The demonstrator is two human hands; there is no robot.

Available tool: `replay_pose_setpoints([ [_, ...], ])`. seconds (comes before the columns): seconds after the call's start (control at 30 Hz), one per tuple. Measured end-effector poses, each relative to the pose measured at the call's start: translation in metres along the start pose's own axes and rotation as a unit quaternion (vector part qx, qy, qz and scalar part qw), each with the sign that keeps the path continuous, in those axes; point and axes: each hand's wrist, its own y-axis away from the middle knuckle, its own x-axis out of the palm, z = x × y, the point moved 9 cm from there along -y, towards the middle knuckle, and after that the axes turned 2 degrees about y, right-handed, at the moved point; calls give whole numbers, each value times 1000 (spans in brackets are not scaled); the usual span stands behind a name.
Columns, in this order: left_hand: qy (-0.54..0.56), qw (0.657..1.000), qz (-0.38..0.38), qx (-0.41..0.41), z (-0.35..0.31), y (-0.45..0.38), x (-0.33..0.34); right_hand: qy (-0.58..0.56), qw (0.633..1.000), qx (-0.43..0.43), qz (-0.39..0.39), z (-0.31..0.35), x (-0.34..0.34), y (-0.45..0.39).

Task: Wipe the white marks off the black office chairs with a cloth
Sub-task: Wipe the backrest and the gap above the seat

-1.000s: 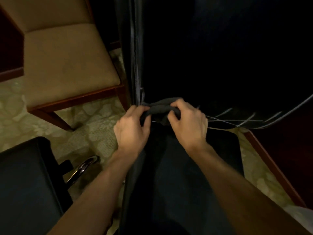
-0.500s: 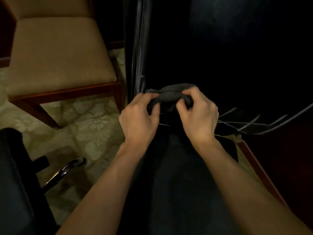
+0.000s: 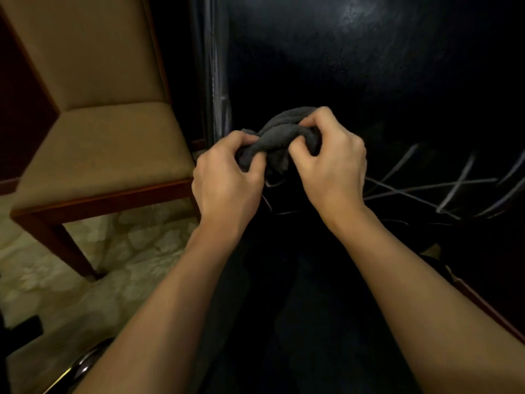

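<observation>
A bunched dark grey cloth (image 3: 279,133) is held between both hands in front of the black office chair back (image 3: 355,66). My left hand (image 3: 227,180) pinches its left end with curled fingers. My right hand (image 3: 329,163) grips its right end. White crossed marks (image 3: 443,189) run along the lower right of the chair back, to the right of my right hand. Fainter white streaks (image 3: 220,103) run down the chair's left edge, above my left hand.
A tan upholstered chair (image 3: 108,143) with a reddish wooden frame stands to the left on pale patterned carpet (image 3: 93,268). A chrome chair-base leg (image 3: 82,362) shows at the bottom left. A wooden edge (image 3: 488,311) lies at the lower right.
Both hands have lifted the cloth higher in front of the chair back and bunched it more. The view has tilted up, so the tan chair's backrest shows.
</observation>
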Motion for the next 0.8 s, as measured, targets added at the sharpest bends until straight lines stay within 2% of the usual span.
replay_pose_setpoints([
  [0.2,-82,996,17,28,-2,3,-19,12,1000,0,11,9,2,13],
  [0.37,-102,994,37,15,20,8,-43,15,999,-15,40,27,11,35],
  [0.6,-57,998,18,18,28,40,-44,28,998,-44,43,28,2,55],
  [0.8,-49,997,-19,58,-5,28,-37,47,997,-54,23,28,-26,30],
])
